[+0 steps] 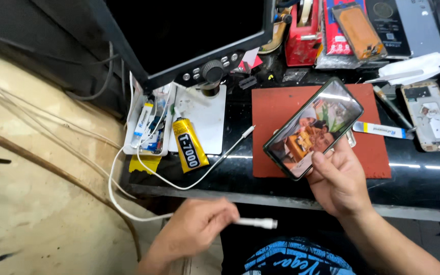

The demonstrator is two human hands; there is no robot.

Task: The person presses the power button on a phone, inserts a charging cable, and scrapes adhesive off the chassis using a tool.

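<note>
My right hand (339, 181) holds a black smartphone (314, 127) tilted above a red work mat (276, 109); its screen is lit and shows a picture. My left hand (194, 231) is low, in front of the bench edge, pinching a white charging cable near its plug (255, 222). The plug points right, toward the phone, a short gap away from it. The cable (123, 203) loops back to the left side of the bench.
On the black bench lie a yellow glue tube (189, 145), a second white cable end (243, 135), a white tray of small parts (148, 125), a small white tube (383, 130) and an opened phone frame (431, 117). A dark monitor (189, 35) overhangs the back left.
</note>
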